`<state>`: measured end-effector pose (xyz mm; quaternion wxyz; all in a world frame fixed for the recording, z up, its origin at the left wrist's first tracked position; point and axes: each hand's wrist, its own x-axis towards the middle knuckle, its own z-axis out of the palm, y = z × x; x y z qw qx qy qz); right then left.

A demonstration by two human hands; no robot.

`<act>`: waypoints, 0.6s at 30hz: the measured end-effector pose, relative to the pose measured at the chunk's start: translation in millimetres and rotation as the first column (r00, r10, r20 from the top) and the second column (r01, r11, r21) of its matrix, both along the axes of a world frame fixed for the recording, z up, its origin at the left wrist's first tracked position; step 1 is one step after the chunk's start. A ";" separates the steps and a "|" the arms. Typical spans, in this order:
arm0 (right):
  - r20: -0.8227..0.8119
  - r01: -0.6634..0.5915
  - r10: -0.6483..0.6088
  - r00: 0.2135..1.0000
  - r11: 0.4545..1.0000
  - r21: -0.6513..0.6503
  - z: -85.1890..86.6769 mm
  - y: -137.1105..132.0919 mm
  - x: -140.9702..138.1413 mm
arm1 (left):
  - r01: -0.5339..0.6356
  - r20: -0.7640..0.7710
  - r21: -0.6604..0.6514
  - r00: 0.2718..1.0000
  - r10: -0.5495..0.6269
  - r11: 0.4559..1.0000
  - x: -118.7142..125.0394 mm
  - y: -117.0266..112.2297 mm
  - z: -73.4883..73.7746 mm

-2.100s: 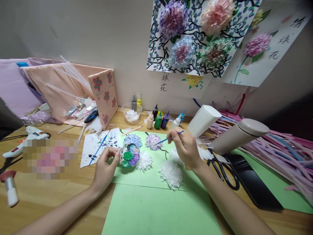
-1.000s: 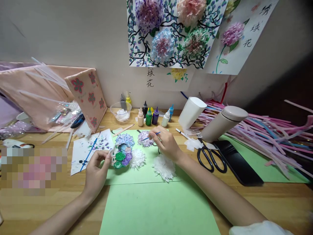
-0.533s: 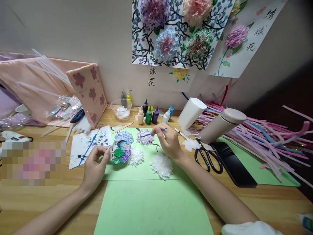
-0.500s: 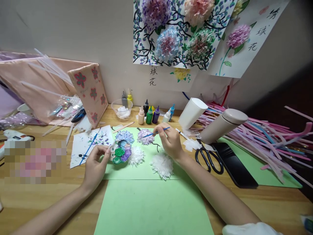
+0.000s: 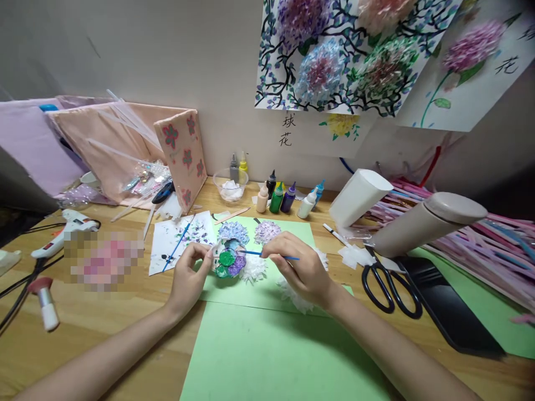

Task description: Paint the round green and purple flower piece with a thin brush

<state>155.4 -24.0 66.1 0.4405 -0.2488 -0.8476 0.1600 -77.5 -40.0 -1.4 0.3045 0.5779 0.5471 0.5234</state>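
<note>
My left hand (image 5: 193, 273) pinches the rim of a small round paint palette (image 5: 227, 259) with green, purple and blue wells, tilted above the green paper (image 5: 267, 351). In my right hand (image 5: 301, 267) is a thin blue paintbrush (image 5: 254, 253), its tip at the palette's right side. On the paper behind lie a blue paper flower (image 5: 233, 231) and a pinkish-purple paper flower (image 5: 267, 230). A white paper flower (image 5: 254, 269) sits just right of the palette. Another white flower (image 5: 295, 296) is partly covered by my right hand.
Paint bottles (image 5: 288, 199) and a plastic bowl (image 5: 230, 189) stand by the wall. A paint-stained sheet (image 5: 161, 245) bears a second brush (image 5: 179, 243). Right are scissors (image 5: 390, 289), a phone (image 5: 449, 306) and a tumbler (image 5: 426, 223); left, a glue gun (image 5: 69, 231).
My right hand has drawn the brush from the pinkish-purple flower back to the palette. The camera view has turned left, shifting everything rightward in the picture.
</note>
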 end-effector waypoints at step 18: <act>-0.024 0.034 -0.035 0.999 0.999 -0.042 -1.9 2.2 1.9 | -0.015 -0.010 -0.002 1.000 0.015 1.000 -0.4 2.3 0.8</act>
